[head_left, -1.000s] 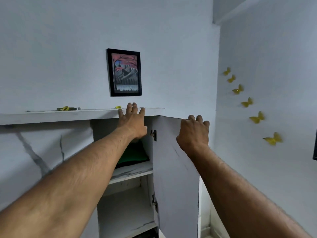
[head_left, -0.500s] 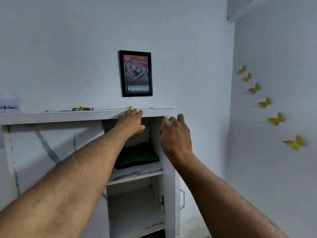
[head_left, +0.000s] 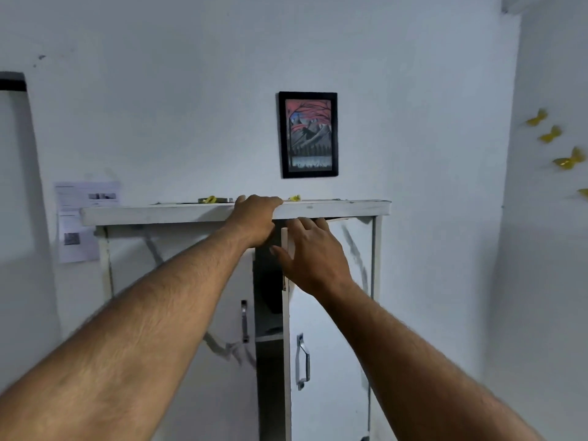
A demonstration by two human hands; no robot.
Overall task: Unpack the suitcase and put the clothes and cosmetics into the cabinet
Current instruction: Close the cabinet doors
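The left hand [head_left: 254, 218] is curled over the front edge of the cabinet's top board [head_left: 334, 209], fingers hooked onto it, most likely to steady the frame, while the right hand [head_left: 310, 256] lies flat with straight fingers against the upper part of the right door [head_left: 331, 361], holding nothing and seemingly pushing it toward the frame. The cabinet [head_left: 178, 275] stands against the wall with its left door shut and the right door nearly closed, leaving only a narrow dark gap [head_left: 269, 313] where a shelf edge shows; what lies inside is too dark to tell. No suitcase is in view. Each door carries a metal handle [head_left: 302, 361], neither of which is touched. Small yellow bits [head_left: 294, 197] sit on top.
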